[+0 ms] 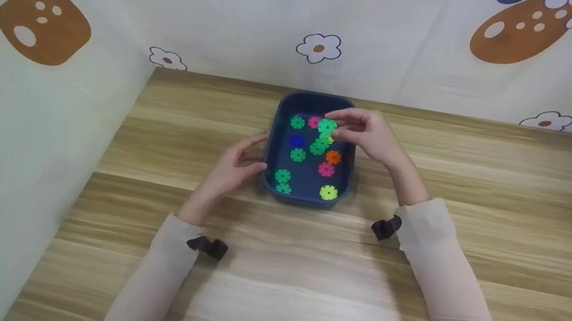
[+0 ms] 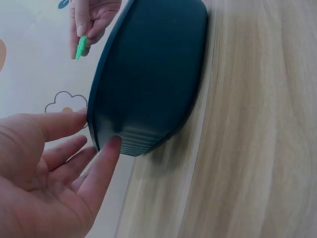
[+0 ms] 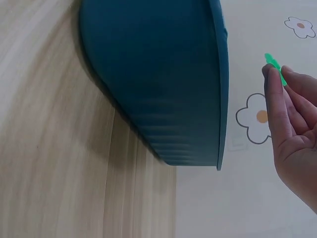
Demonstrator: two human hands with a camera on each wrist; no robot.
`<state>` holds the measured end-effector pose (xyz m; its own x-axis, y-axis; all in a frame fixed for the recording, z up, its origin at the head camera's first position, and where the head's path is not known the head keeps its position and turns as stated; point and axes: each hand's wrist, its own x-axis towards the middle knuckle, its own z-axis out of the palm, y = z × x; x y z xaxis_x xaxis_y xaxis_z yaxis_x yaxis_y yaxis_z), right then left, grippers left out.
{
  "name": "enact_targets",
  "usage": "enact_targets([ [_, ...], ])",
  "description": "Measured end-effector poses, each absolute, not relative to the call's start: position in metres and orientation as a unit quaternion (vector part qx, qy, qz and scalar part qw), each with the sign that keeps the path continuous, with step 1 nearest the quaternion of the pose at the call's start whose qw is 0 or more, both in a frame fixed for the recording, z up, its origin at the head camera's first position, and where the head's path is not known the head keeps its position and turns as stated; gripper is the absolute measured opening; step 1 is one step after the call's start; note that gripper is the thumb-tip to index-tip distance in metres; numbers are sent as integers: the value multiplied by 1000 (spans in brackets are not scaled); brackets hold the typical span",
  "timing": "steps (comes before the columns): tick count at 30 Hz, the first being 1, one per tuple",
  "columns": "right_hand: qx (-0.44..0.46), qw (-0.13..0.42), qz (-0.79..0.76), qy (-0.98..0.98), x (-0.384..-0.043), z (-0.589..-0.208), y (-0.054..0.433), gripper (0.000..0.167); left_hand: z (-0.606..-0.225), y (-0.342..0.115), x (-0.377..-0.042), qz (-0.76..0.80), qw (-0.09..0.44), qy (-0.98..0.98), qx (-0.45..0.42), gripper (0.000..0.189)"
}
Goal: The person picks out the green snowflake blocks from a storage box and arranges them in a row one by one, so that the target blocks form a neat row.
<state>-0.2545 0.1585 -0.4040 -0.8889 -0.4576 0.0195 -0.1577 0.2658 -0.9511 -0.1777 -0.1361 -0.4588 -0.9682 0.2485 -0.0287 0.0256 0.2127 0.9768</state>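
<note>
A dark blue plastic bin (image 1: 303,202) stands on the table with several small notched snowflake discs lying in it. Over its far right part, my right hand (image 1: 374,138) pinches a green snowflake disc (image 1: 327,126) between thumb and fingers; the right wrist view shows this disc (image 3: 275,69) edge-on, above the rim. Fairly straight fingers of my left hand (image 1: 232,168) touch the bin's left side. Up close in the left wrist view, fingertips (image 2: 114,144) rest against the bin's outer wall (image 2: 148,74).
Inside the bin lie other green discs (image 1: 298,155), a dark blue one (image 1: 296,140), an orange one (image 1: 333,157), pink ones (image 1: 326,170) and a yellow one (image 1: 328,192). A wood-grain table (image 1: 294,288) meets a patterned cloth wall (image 1: 239,21) behind the bin.
</note>
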Motion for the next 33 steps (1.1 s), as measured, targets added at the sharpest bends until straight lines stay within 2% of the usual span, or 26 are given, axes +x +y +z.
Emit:
enact_targets([
  [6,-180,122,-589,778,-256,-405,166,36,-460,-140,-180,599,79,782,152,67],
  [17,-163,119,-599,775,-258,-406,178,36,-461,-152,-191,536,140,810,194,75],
  [27,-145,102,-624,761,-260,-409,188,37,-464,-155,-196,517,145,818,204,78],
  [33,-137,74,-639,753,-260,-412,193,38,-463,-156,-194,486,124,835,226,79],
])
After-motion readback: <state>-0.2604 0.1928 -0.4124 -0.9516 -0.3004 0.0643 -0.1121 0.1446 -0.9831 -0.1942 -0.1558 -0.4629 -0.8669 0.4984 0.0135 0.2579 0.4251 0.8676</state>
